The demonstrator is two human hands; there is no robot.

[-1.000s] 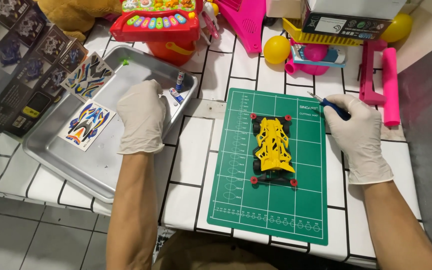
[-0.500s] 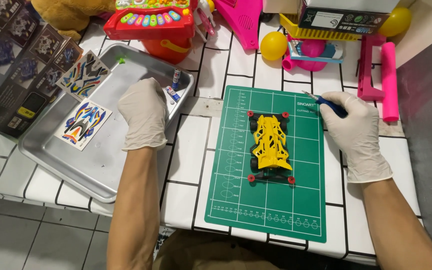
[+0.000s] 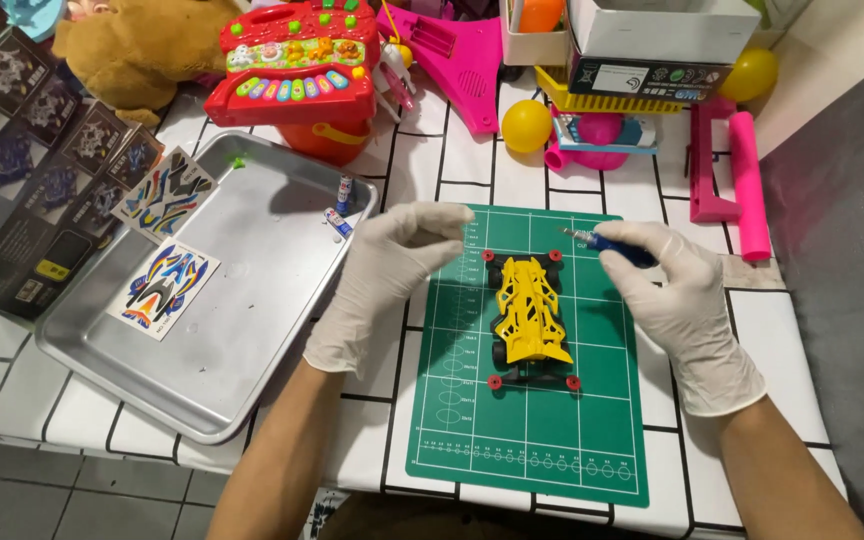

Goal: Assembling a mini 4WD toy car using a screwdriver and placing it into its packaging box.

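Note:
A yellow model racing car with small red rollers at its corners lies on a green cutting mat. My left hand, in a white glove, hovers over the mat's left edge, just left of the car. Its thumb and fingertips are pinched together, and I cannot make out anything between them. My gloved right hand is on the car's right side. It grips a small blue screwdriver whose tip points left, above the car's far end.
A metal tray to the left holds a sticker sheet and small tubes; another sticker sheet rests on its far rim. Behind are dark boxes, a red toy piano, a yellow ball and pink toys.
My left hand has left the tray and moved right to the mat's edge, fingers now pinched. My right hand has drawn the screwdriver down and in toward the car.

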